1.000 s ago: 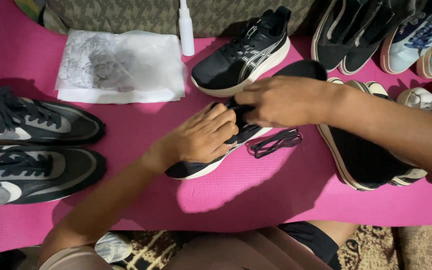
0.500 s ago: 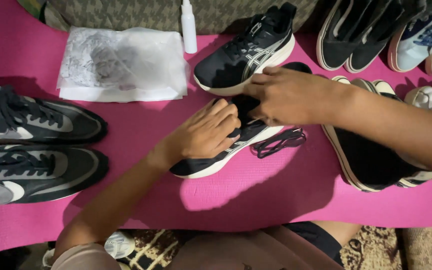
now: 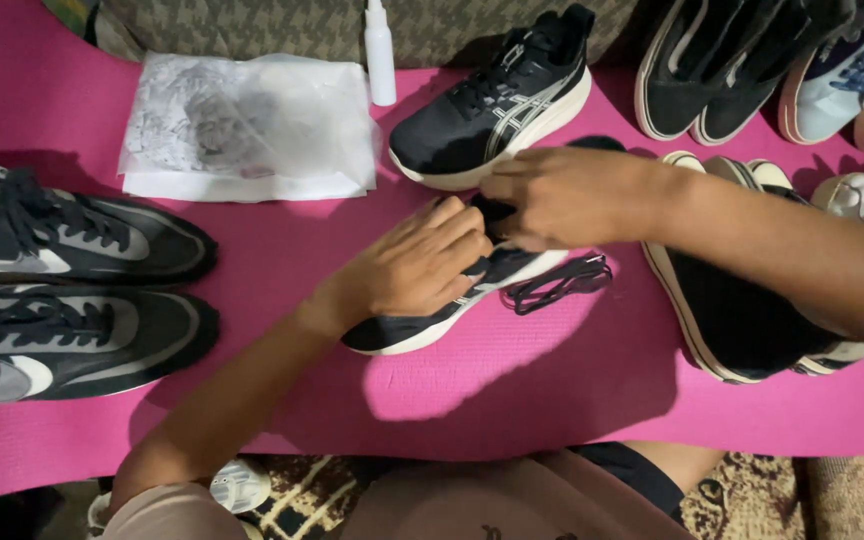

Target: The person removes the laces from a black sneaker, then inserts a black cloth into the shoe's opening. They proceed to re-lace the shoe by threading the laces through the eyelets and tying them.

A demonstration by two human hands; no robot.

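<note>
Black sneaker w/ white sole lying at frame centre on pink mat, toe toward lower left. Left hand pressed on its upper, fingers curled over it. Right hand at tongue/collar, fingertips pinched; what is pinched hidden. Loose black lace just right of shoe. Matching sneaker above. Plastic bag upper left; white bottle top centre.
</note>
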